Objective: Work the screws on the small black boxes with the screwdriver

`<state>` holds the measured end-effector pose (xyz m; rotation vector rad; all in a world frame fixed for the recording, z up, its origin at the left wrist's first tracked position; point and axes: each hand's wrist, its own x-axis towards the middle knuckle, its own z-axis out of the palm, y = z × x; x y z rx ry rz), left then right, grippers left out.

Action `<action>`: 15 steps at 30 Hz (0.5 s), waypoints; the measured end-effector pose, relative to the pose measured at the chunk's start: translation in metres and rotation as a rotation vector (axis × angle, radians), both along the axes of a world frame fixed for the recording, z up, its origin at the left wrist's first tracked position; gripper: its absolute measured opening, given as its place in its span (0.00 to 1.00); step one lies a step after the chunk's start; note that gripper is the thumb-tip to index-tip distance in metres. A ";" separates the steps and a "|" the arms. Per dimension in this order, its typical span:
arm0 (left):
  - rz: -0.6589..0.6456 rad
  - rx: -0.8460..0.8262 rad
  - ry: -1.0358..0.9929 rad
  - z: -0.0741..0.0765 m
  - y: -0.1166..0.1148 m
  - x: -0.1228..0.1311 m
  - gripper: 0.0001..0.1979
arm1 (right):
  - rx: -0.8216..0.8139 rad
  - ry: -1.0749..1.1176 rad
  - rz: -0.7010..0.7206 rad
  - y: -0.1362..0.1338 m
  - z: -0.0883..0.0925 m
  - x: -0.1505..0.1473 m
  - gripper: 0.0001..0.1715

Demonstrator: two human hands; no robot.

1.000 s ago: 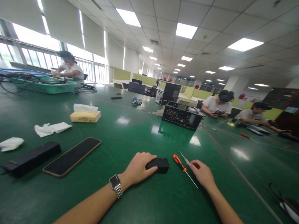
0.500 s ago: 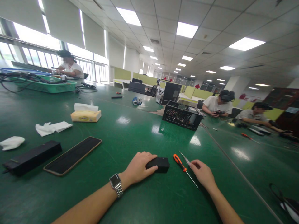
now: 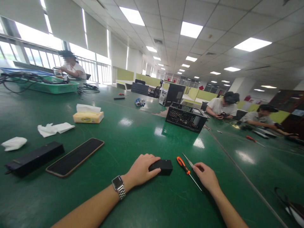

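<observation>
My left hand point(image 3: 142, 169), a watch on its wrist, is wrapped over a small black box point(image 3: 165, 167) that rests on the green table point(image 3: 133, 139). Part of the box is hidden under the palm and fingers. Between thumb and fingers, my right hand point(image 3: 206, 176) pinches slim silver tweezers point(image 3: 188, 160), their points facing away from me. Between the two hands lies a screwdriver point(image 3: 183, 164) with an orange and black handle, its shaft pointing toward me beside my right hand.
To the left are a phone point(image 3: 76, 157), a long black box point(image 3: 35, 157), crumpled tissues point(image 3: 55, 129) and a tissue pack point(image 3: 88, 117). Ahead sits an open black computer case point(image 3: 186, 117). A green basket point(image 3: 53, 88) holds cables. Other people work at the far left and right.
The view has shifted very slightly. Both hands keep the same place and the same hold.
</observation>
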<state>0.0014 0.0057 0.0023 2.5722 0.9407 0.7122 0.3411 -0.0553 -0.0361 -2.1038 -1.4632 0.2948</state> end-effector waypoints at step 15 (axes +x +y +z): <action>-0.005 0.004 0.001 -0.002 0.001 0.000 0.20 | 0.004 0.003 0.005 0.000 0.000 0.000 0.18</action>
